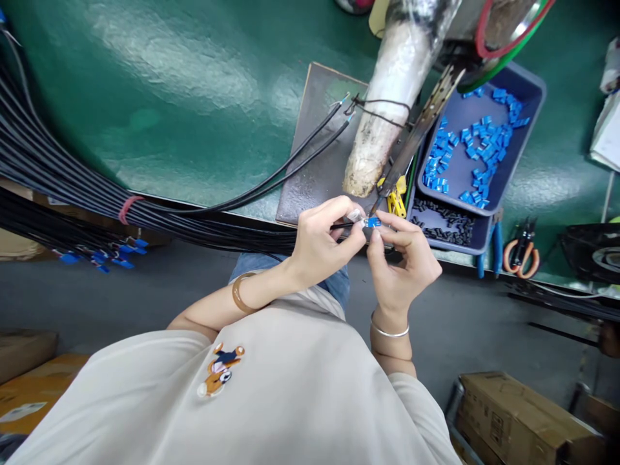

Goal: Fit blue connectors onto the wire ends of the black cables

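My left hand (329, 236) pinches the end of a black cable (340, 226) near the bench's front edge. Facing it, my right hand (404, 252) has its thumb and fingers closed on a small blue connector (372, 222) at the cable's tip. The tip of a soldering iron (375, 205) comes down right beside the connector; whether they touch I cannot tell. A white, film-wrapped tube (382, 123) slants above my hands. Two more cable ends with stripped wires (346, 110) lie on the dark board (310, 174).
A grey-blue tray (533, 97) holds many blue connectors, with small black pieces in a second tray (477, 244). Yellow-handled tool (398, 199), blue-handled pliers (497, 248) and orange-handled cutters (520, 258) lie nearby. A tied cable bundle (87, 184) runs left. Cartons (518, 413) stand below.
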{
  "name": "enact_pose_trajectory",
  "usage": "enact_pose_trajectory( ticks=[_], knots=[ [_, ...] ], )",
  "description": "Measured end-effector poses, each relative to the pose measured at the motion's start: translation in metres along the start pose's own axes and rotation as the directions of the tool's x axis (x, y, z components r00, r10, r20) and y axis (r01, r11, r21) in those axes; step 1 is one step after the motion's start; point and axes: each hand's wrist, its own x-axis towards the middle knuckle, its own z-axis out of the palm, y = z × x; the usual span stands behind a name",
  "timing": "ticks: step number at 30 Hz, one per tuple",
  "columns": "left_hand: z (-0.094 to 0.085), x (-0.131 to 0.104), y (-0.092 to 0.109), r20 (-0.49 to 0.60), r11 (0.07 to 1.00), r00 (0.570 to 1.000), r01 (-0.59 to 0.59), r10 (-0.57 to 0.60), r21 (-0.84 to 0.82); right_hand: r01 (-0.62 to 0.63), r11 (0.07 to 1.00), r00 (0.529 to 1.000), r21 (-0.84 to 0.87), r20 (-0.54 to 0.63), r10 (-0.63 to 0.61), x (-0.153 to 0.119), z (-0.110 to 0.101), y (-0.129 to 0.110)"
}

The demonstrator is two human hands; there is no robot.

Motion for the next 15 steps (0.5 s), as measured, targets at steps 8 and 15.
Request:
enact_pose_trajectory(
  ticks=[8, 15],
  knots=[
    [-0.02, -0.01, 0.002, 0.527, 0.995, 0.845, 0.046, -0.087, 0.09, -0.159, 0.976, 0.973, 0.148, -0.143, 0.18, 0.002, -0.005, -0.002],
    [-0.049, -0.019, -0.006, 0.497, 0.978, 0.867, -0.081, -0.027, 0.194, -0.168, 0.959, 0.925, 0.228, -0.301, 0.234, 0.003, -0.006, -0.003]
  ],
)
